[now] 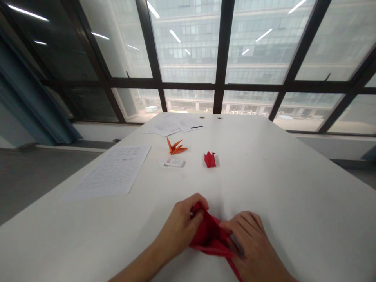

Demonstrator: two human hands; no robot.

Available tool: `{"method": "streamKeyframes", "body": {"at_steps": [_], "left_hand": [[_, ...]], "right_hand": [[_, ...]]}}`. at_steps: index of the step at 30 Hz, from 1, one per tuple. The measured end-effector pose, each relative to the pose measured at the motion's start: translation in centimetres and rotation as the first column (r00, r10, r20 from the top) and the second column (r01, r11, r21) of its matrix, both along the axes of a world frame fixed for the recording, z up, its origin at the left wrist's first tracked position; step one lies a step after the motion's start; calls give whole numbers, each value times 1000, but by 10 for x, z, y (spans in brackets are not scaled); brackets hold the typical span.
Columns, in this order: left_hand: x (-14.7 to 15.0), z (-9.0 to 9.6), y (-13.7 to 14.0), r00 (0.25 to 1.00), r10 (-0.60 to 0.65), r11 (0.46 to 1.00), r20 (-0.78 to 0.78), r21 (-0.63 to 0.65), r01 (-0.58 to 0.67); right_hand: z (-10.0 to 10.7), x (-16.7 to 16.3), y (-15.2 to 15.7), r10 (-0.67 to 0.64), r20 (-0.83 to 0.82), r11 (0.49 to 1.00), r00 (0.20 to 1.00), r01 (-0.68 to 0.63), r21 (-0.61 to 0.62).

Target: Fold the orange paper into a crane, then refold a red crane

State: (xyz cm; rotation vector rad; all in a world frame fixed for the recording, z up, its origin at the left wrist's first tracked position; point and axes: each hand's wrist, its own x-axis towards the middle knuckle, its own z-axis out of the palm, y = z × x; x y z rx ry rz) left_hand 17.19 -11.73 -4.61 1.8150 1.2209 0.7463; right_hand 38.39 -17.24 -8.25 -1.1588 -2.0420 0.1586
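Observation:
A sheet of red origami paper (210,233), partly folded and opened into a hollow, is held between both hands close to the table's near side. My left hand (185,221) pinches its upper left edge between thumb and fingers. On the other side, my right hand (249,239) grips the right part, its fingers curled over the folds and hiding some of them. Beyond the hands stands a small red paper crane (209,159). An orange folded paper figure (176,147) with pointed tips lies to its left.
A small white bottle or tube (174,162) with printing lies below the orange figure. Printed sheets (114,168) rest at the left, and more papers (173,124) with a dark pen-like strip (196,127) lie at the far end of the white table (279,188). Large windows stand behind.

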Motion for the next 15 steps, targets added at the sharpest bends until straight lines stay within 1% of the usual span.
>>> {"method": "streamKeyframes", "body": {"at_steps": [3, 5, 7, 10, 12, 15], "left_hand": [[-3, -2, 4, 1000, -6, 1000, 24, 13, 5], [-3, -1, 4, 1000, 10, 1000, 16, 17, -11], [-2, 1, 4, 999, 34, 999, -13, 6, -34], [0, 4, 1, 996, 67, 998, -50, -4, -67], [1, 4, 0, 994, 86, 996, -60, -4, -86], [0, 0, 1, 995, 99, 995, -32, -23, -100]], "right_hand": [[0, -1, 0, 48, 47, 997, 998, -50, 62], [1, -1, 0, 69, 107, 988, 992, -82, 127], [1, -1, 0, 61, 187, 976, 980, -98, 195], [0, 0, -1, 17, 295, 954, 955, -104, 283], [-1, 0, -2, 12, 350, 942, 937, -128, 310], [-7, -1, -1, 22, 396, 931, 918, -164, 327]]}}
